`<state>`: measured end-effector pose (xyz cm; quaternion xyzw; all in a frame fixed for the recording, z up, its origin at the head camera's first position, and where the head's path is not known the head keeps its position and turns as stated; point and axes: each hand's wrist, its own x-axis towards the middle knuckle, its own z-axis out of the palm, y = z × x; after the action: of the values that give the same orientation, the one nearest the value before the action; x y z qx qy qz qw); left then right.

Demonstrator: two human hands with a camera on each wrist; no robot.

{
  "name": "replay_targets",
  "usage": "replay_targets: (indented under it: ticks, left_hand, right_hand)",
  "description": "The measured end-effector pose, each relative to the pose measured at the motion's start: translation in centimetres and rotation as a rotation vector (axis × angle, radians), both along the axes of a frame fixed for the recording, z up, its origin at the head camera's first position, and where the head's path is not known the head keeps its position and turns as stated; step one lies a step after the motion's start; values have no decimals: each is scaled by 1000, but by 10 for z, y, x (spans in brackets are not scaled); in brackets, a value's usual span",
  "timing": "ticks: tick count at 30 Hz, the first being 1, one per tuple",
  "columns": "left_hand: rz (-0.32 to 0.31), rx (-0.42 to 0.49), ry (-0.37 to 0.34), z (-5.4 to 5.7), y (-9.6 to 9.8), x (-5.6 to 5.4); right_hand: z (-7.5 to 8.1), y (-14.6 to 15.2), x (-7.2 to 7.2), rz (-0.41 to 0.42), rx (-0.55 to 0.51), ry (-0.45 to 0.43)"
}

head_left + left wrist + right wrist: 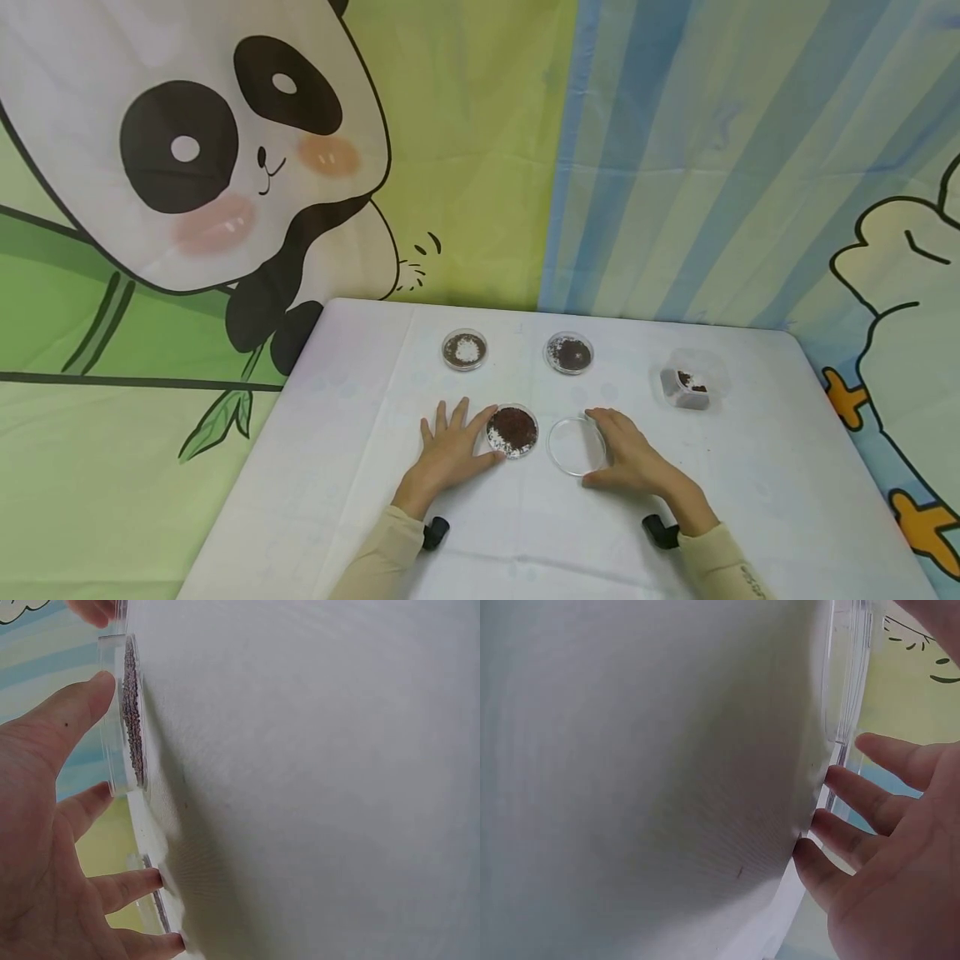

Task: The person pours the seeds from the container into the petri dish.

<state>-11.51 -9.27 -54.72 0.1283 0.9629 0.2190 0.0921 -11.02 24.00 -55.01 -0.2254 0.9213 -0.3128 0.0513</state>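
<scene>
My left hand (450, 457) holds a round clear petri dish (513, 432) by its sides between thumb and index finger, the other fingers spread on the tablecloth. Dark brown grains with white bits along one side lie in this dish, and in the left wrist view it sits flat at table level (112, 742). Just to its right is an empty clear petri dish (576, 447). Thumb and index finger of my right hand (633, 457) grip its right side. The right wrist view shows the rim of this empty dish (847, 682) beside the index fingertip; the thumb is mostly cut off there.
Two more petri dishes with dark and white grains stand farther back, one at left (464, 350) and one at right (569, 353). A small clear box (686, 389) holding dark and white bits sits at the right. A printed curtain (480, 167) hangs behind the white-covered table (360, 392).
</scene>
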Motion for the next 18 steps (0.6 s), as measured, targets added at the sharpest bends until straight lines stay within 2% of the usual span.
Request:
replay_targets:
  ticks: [8, 18]
  left_hand:
    - [2, -12, -4, 1, -1, 1]
    - [-2, -8, 4, -1, 0, 0]
  right_hand:
    - [-4, -3, 1, -7, 78, 45]
    - [-2, -7, 0, -44, 102, 71]
